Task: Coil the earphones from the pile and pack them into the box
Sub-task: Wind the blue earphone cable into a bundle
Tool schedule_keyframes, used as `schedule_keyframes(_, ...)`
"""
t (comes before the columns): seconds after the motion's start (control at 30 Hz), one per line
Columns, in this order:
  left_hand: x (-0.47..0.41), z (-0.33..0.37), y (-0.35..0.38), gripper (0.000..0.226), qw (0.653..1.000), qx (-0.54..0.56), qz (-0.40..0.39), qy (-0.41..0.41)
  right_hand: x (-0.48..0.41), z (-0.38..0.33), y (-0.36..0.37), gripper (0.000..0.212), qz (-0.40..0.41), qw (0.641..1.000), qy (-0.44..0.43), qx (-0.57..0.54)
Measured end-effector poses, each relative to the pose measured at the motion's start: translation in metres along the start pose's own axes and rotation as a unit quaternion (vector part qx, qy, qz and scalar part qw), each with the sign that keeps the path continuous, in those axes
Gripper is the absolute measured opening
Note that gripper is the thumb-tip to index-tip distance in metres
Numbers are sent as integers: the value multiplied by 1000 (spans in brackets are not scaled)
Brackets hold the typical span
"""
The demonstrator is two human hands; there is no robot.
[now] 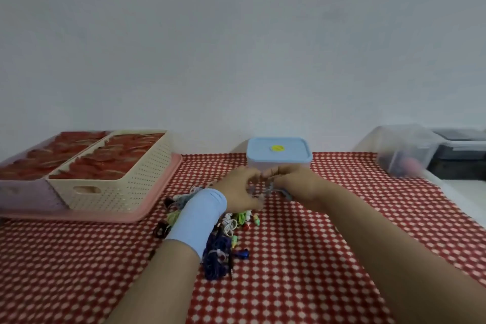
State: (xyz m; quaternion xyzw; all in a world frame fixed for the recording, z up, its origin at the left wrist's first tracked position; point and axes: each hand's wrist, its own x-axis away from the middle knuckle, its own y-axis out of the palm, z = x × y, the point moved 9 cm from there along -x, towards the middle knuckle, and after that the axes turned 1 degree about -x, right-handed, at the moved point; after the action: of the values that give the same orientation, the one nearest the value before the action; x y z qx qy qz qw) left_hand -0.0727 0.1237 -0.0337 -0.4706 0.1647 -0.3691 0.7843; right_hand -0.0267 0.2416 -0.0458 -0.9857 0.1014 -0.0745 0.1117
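A pile of tangled earphones (228,234) in blue, green, white and dark colours lies on the red checked tablecloth, partly hidden under my left forearm. My left hand (240,189) and my right hand (297,187) meet just above the pile's far end. Both pinch a grey-blue earphone cable (271,188) between curled fingers. Right behind the hands stands the box (278,152), a clear tub with its light blue lid on and a yellow sticker on top. A light blue band wraps my left wrist.
A cream perforated basket (113,187) and a lilac one (23,192), both holding red items, sit on a pink tray (147,208) at the left. A clear plastic bin (405,150) and a dark lidded container (462,147) stand at the far right. A white wall rises behind.
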Motion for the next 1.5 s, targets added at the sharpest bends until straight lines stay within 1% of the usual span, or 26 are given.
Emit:
schedule_keyframes(0.03, 1, -4, 2, 69, 998, -64, -4, -16, 4, -5, -5, 25, 11, 1000, -2, 3)
schedule_keyframes(0.07, 2, -9, 3, 78, 993, -112, -10, -34, 8, -10, -9, 27, 21, 1000, -4, -8)
schedule_keyframes(0.1, 6, -10, 1, 78, 987, -151, -21, -50, 15, -18, -14, 29, 27, 999, -9, -24)
schedule_keyframes(0.2, 14, -14, -8, 57, 967, -237, -54, -78, 27, -31, -22, 30, 14, 999, -17, -38)
schedule_keyframes(0.23, 17, -14, -15, 52, 961, -256, -44, -92, 32, -34, -26, 31, 15, 999, -22, -26)
schedule_keyframes(0.27, 19, -10, -22, 50, 960, -263, -13, -95, 36, -36, -29, 33, 17, 999, -28, -15)
schedule_keyframes(0.3, 22, -2, -30, 48, 967, -238, 28, -86, 40, -38, -32, 35, 19, 999, -35, -8)
schedule_keyframes(0.33, 22, 7, -36, 46, 980, -175, 75, -63, 44, -39, -34, 37, 17, 999, -42, -4)
schedule_keyframes(0.37, 24, 18, -39, 42, 990, -80, 110, -39, 48, -39, -36, 38, 13, 999, -48, -4)
schedule_keyframes(0.4, 26, 30, -40, 37, 991, 21, 132, -11, 50, -38, -36, 38, 5, 998, -54, -9)
schedule_keyframes(0.43, 27, 41, -35, 34, 987, 96, 128, 4, 51, -38, -37, 38, -2, 998, -60, -15)
schedule_keyframes(0.47, 26, 51, -28, 33, 984, 140, 111, 15, 51, -37, -40, 37, -5, 998, -64, -19)
schedule_keyframes(0.53, 17, 62, -11, 34, 984, 167, 60, 28, 48, -35, -47, 34, 6, 998, -67, -17)
schedule_keyframes(0.6, 4, 65, 3, 38, 986, 163, 15, 30, 41, -29, -58, 32, 16, 998, -59, -1)
schedule_keyframes(0.73, -10, 66, 18, 44, 985, 169, -13, 15, 27, -14, -70, 28, -15, 997, -20, 73)
schedule_keyframes(0.8, -9, 64, 34, 37, 975, 218, -46, 1, 28, -10, -70, 25, -32, 992, -10, 122)
schedule_keyframes(0.87, -7, 61, 49, 20, 964, 255, -74, -14, 32, -7, -67, 20, -46, 982, -7, 181)
schedule_keyframes(0.93, -5, 56, 56, 15, 963, 255, -79, -25, 34, -6, -65, 18, -38, 973, -13, 229)
schedule_keyframes(1.03, 1, 50, 63, 37, 963, 255, -62, -58, 37, -6, -73, 17, 4, 956, -46, 289)
schedule_keyframes(1.07, 4, 48, 63, 42, 969, 233, -53, -66, 39, -6, -79, 18, 19, 949, -53, 311)
schedule_keyframes(1.1, 6, 47, 59, 43, 980, 186, -36, -65, 41, -5, -86, 17, 29, 940, -52, 335)
schedule_keyframes(1.17, 9, 45, 45, 38, 996, 64, 21, -58, 46, 2, -95, 19, 28, 925, -31, 379)
schedule_keyframes(1.23, 15, 44, 32, 32, 996, 4, 74, -57, 50, 13, -98, 18, 12, 911, -4, 411)
schedule_keyframes(1.3, 18, 45, 24, 28, 992, 2, 119, -33, 51, 23, -97, 14, 2, 903, 15, 429)
schedule_keyframes(1.4, 23, 52, 18, 23, 985, 32, 164, 32, 49, 30, -95, 11, 19, 898, 21, 438)
schedule_keyframes(1.5, 28, 60, 23, 25, 987, 43, 138, 64, 53, 27, -93, 9, 36, 898, 10, 438)
